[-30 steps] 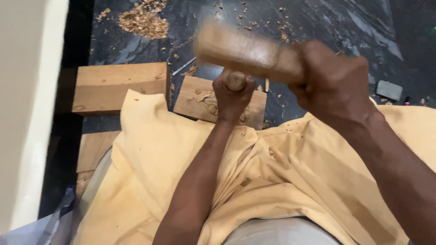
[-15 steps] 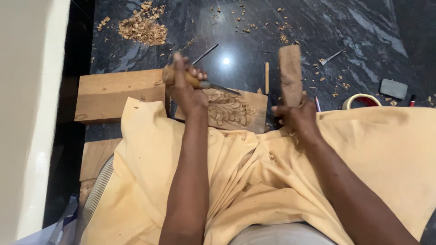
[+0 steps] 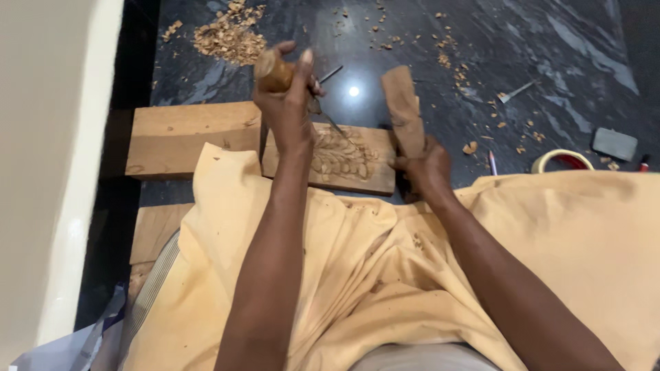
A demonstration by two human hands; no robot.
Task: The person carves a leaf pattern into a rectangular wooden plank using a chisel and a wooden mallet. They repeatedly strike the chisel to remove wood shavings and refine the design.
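The carved wooden panel (image 3: 344,159) lies on the dark polished floor (image 3: 440,41) just beyond the person's lap, its leaf-like relief facing up; its near edge is tucked under the yellow cloth (image 3: 385,275) that covers the legs. At the panel's 10 o'clock corner the left hand (image 3: 287,110) is clenched around a chisel (image 3: 273,74), the rounded wooden handle poking out above the fist and the blade pointing down towards the panel's left end; whether the tip touches the wood I cannot tell. At the panel's 3 o'clock end the right hand (image 3: 423,168) grips the lower end of a wooden mallet (image 3: 403,110), which stands nearly upright, its broad head tilted slightly away from the person and well apart from the chisel. A thin metal tool (image 3: 328,113) lies slanting over the panel's far edge, just right of the left hand. At the panel's 9 o'clock a plain wooden plank (image 3: 185,137) butts against it; another board (image 3: 155,230) shows below, half under the cloth. A heap of wood shavings (image 3: 227,34) sits at 11 o'clock; scattered chips dot the floor at 1 o'clock. At 3 o'clock, further off, lie a roll of tape (image 3: 560,159) and a grey block (image 3: 614,143); a pale wall (image 3: 48,172) runs down the left.
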